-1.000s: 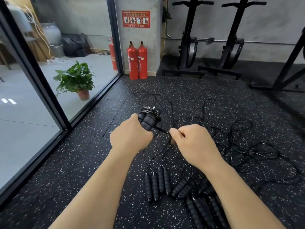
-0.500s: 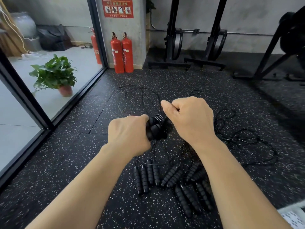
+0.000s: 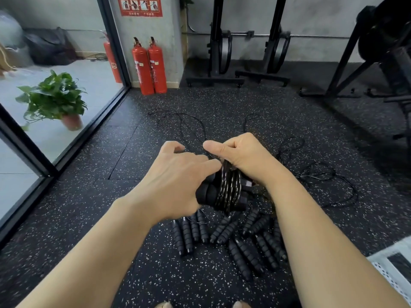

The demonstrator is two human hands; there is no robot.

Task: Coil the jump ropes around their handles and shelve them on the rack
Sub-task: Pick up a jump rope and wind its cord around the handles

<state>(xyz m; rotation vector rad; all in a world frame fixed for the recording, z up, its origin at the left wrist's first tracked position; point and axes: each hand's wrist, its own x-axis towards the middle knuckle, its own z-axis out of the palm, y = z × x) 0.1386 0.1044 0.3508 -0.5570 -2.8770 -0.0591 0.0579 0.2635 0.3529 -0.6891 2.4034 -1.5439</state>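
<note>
Rubber gym floor (image 3: 106, 230). Frame centre: right hand (image 3: 243, 158) pinches rope (image 3: 230, 187) wound round handles (image 3: 205, 194); left hand (image 3: 175, 181) grip indeterminate. Risk: pinch slackens, rope unwinds.

We see two bare forearms reaching forward from the bottom corners and meeting at mid-frame. Our left hand (image 3: 178, 174) has its back to us, fingers curled away, thumb stretched right and lying against the coiled jump rope (image 3: 229, 190), whose handle ends stick out beneath the palm. Our right hand (image 3: 246, 156) arches over the top of the coil, knuckles up, fingers curled, thumb and forefinger pinched together just across from the left index finger
</note>
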